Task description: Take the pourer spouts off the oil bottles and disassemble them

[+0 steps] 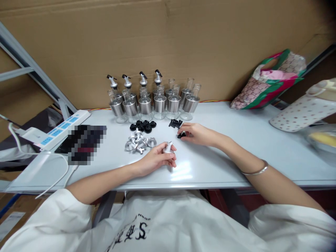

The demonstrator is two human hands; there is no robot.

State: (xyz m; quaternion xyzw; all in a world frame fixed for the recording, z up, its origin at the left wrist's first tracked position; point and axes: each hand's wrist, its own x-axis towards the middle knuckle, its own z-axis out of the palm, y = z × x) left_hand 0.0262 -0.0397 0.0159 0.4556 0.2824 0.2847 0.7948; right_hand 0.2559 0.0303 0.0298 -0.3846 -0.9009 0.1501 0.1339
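My left hand (159, 158) is closed around a silver pourer spout (168, 147), its narrow tip pointing up. Over to the right, my right hand (194, 133) has its thumb and fingers bent around small black plastic pieces (181, 135) on the table; whether one is lifted cannot be told. Just behind those fingers lie more black lever pieces (175, 123), set close together. A heap of silver spouts (138, 142) is left of my left hand. Behind that heap sits a pile of black ring-shaped stoppers (144, 126).
Glass bottles with steel sleeves (145, 105) stand in rows at the back, several topped with black-levered pourers (127, 82). A power strip (63, 127) and a blurred-out dark object (84, 143) are left. A patterned bag (267, 82) and dotted container (301, 110) stand right.
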